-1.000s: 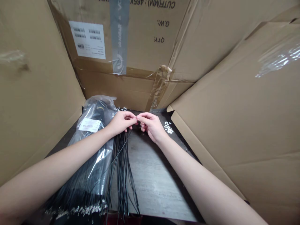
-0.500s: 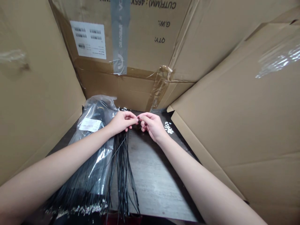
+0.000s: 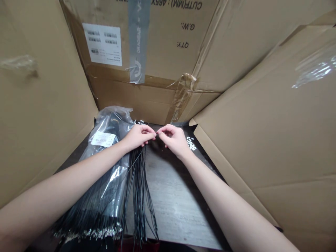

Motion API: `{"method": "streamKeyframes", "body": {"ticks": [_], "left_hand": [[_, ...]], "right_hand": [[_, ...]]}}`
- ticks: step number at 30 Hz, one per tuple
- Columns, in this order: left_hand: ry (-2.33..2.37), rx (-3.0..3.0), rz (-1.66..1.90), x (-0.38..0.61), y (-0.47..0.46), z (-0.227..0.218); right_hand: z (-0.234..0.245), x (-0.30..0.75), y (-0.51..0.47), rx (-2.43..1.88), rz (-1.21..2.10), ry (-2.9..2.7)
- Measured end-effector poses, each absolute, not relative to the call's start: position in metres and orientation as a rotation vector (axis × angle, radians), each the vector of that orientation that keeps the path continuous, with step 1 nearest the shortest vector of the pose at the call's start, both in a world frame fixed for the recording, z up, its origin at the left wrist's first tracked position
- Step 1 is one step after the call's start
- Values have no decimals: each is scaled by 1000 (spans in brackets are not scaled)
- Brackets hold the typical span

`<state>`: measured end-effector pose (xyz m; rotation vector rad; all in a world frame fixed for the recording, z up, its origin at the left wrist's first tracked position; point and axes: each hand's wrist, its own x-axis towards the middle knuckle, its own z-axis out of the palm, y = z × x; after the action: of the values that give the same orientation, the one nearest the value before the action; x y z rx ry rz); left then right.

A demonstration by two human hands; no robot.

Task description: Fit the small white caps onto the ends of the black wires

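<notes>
Brown cardboard flaps [image 3: 262, 140] stand open around a grey wood-grain tabletop [image 3: 175, 206], with a taped carton wall [image 3: 157, 45] behind. A loose bundle of black wires [image 3: 139, 189] runs from beneath the left hand [image 3: 138, 137] down across the tabletop, just beside a clear plastic bag [image 3: 111, 120] packed with more wires and carrying a white paper label [image 3: 103, 139]. The right hand [image 3: 174, 141] sits just beside the left, both curled, their fingertips [image 3: 154, 133] nearly meeting at the centre. Whatever they pinch there is too thin to make out; it may be a single wire. Small white pieces [image 3: 191, 143] lie on a dark strip right of the right hand. The wires' lower ends are cut off by the frame.
</notes>
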<state>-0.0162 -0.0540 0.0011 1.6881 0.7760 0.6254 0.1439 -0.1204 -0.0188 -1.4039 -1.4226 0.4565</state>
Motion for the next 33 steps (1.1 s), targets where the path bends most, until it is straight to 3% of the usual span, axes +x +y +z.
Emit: {"method": "streamKeyframes", "body": {"ticks": [9,33], "left_hand": [[753,1709,632,-18,-53,-2],[765,1718,582,-18,-51,-4]], "right_hand": [[-19,144,-119,-1390,167,-1570],[-16,142,-121,-1416,262,-1533]]}}
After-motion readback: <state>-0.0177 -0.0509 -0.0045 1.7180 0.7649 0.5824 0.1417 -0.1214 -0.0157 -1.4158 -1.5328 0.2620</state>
